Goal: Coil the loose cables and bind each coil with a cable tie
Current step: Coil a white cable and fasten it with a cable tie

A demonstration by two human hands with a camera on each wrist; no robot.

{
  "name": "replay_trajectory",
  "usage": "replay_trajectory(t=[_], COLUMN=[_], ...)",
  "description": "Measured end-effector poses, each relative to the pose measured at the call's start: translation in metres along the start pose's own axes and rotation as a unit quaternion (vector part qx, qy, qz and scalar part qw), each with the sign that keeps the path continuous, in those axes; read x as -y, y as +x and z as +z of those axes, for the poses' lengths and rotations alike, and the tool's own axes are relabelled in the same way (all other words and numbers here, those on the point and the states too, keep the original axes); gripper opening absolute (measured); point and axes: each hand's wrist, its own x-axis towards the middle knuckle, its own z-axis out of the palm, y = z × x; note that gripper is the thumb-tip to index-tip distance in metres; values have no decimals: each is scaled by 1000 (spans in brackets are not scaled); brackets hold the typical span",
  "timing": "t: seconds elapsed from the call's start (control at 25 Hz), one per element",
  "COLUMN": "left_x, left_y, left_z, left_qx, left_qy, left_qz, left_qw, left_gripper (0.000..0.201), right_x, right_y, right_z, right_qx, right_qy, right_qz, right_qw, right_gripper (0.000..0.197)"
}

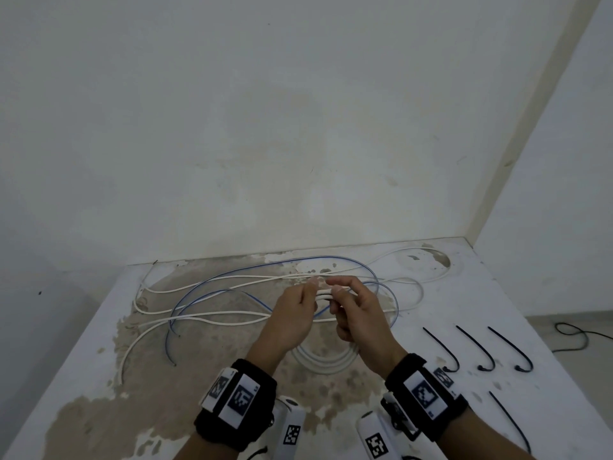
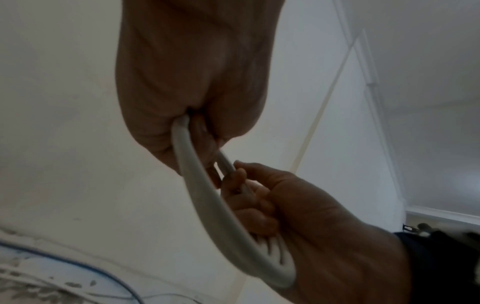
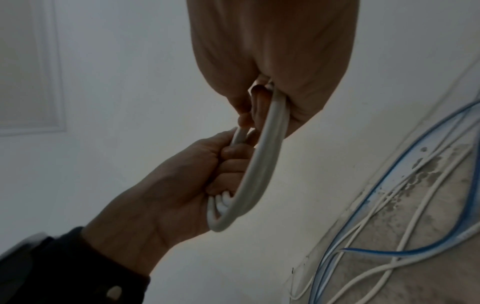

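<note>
Coil of white cable, several turns, was held above the desk between both hands; left hand clenched one side, right hand the other. Beyond: loose white cables, blue cable. To the right: four black cable ties, well apart. Risk: unbound turns would likely spring open once either grip loosened to fetch a tie.

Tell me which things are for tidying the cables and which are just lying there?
For the job:
- white cable coil, gripped by the left hand and the right hand
- loose white cables
- loose blue cable
- four black cable ties

Just lying about:
- black cord on the floor, off the table
</note>
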Motion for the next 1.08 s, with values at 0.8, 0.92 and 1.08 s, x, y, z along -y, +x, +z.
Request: replay_trajectory(t=[0.8,0.92,1.08], left_x=[52,49,39], left_y=[-11,-13,-10], left_z=[40,41,39], left_qx=[-19,-15,-29], left_qy=[-28,-32,-79], left_qz=[-140,-158,-189], left_qw=[990,987,978], left_gripper=[54,54,51], right_x=[-125,-133,-136], right_y=[-16,-2,3], right_z=[-259,-257,-256], right_qx=[-59,-71,-62], right_qy=[-607,-639,-652], right_qz=[227,217,192], right_qw=[760,734,730], right_gripper=[23,19,9])
